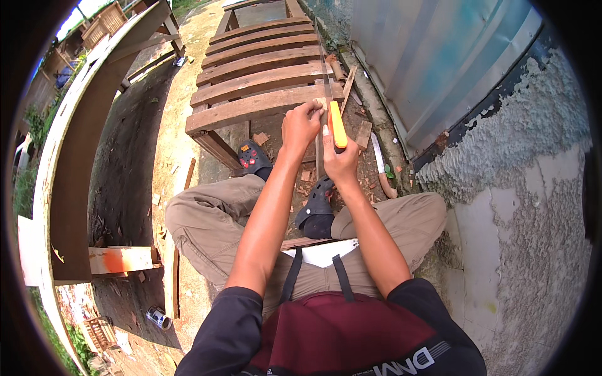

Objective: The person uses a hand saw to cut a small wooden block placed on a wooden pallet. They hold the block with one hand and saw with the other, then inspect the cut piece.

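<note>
My right hand (pixel 342 163) is wrapped round the yellow-orange handle of a handsaw (pixel 338 127). Its thin blade points away from me, along the right end of a slatted wooden bench (pixel 251 113). Just left of the saw, my left hand (pixel 301 127) is closed, fingertips pressed on a narrow strip of wood (pixel 322 101) at the bench's near right corner. My fingers partly hide that strip. Where the blade's teeth meet the wood is hard to make out.
A machete with a wooden handle (pixel 387 187) lies right of my foot, among wood offcuts (pixel 364 134) and chips. A corrugated metal sheet (pixel 433 62) and rough wall (pixel 520 188) stand on the right. Left are a long board (pixel 69 169) and a can (pixel 158 318).
</note>
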Tool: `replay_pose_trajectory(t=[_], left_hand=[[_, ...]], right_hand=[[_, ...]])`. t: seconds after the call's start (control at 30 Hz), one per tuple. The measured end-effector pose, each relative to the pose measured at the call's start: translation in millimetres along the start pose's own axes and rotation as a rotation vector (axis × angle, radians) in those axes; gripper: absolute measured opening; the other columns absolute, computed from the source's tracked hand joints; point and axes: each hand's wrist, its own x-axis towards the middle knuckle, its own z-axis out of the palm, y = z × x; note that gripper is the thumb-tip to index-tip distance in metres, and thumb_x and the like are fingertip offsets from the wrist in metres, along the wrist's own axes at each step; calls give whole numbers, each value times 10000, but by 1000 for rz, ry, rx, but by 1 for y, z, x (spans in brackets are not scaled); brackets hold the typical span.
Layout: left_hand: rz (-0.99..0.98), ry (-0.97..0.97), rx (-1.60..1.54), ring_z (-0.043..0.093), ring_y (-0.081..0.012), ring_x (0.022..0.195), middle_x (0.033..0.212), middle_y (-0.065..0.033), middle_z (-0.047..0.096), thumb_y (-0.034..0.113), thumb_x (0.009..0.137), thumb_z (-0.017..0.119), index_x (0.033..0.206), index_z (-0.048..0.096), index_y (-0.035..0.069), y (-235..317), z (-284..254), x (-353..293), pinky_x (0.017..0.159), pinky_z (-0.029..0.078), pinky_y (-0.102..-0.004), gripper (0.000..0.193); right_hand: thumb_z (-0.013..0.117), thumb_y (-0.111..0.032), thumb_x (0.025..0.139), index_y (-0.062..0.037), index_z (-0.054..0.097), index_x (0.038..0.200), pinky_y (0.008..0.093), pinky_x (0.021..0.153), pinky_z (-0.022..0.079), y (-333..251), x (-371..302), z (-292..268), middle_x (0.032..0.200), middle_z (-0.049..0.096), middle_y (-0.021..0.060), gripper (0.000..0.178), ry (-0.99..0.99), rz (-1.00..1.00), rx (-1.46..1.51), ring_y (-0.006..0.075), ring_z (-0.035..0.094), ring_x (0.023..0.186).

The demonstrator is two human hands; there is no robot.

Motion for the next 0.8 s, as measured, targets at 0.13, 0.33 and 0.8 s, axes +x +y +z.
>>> replay_pose_trajectory(t=[0.13,0.33,0.8], left_hand=[[-38,-23,50,729,-363,994,1028,-185,753,243,911,717,1087,777,77,2,-7,-1,856,570,-426,249],[-88,7,-14,729,-346,1035,1058,-187,753,240,916,729,1115,773,78,1,-6,-11,892,565,-409,260],[11,67,-70,742,-350,900,947,-175,761,270,905,725,1063,783,97,-22,4,-7,798,576,-426,241]], right_hand=[[666,-139,971,22,634,854,372,511,433,1,-78,-31,613,574,149,201,-95,67,-73,245,583,496],[635,-81,978,44,672,936,331,520,443,-25,-172,-92,631,594,98,137,-172,94,-33,147,596,542],[643,-84,907,19,621,770,382,532,448,9,-150,-54,600,587,135,172,-102,72,-9,226,577,520]])
